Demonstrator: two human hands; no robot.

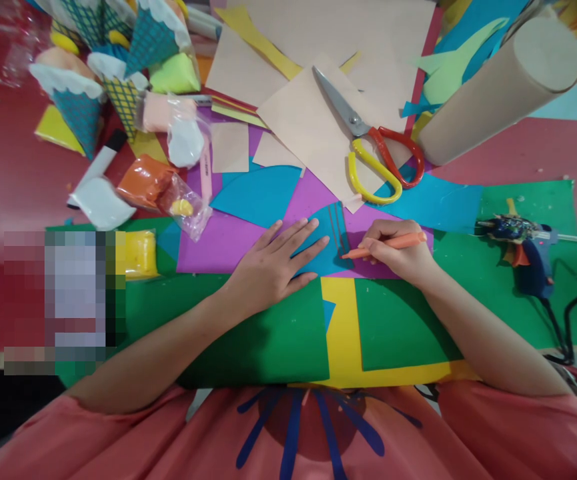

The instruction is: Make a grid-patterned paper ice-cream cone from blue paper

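Note:
My left hand [281,263] lies flat with its fingers spread, pressing on a blue foam sheet piece [324,230]. An orange marker [385,245] is gripped in my right hand [401,257], its tip touching the right part of that blue piece. Several dark orange-brown lines run across the piece near its right edge. Beneath it is a purple sheet [218,243]. Another blue piece [258,193] with a curved edge lies just beyond my left hand. Large scissors [355,127] with one red and one yellow handle rest on beige sheets beyond my hands.
At the upper left are several paper cones [75,100] with white rims and wrapped clay packets [145,181]. A beige roll [493,93] leans at the upper right. A glue gun [533,260] with its cord lies at the right on green sheets [248,333].

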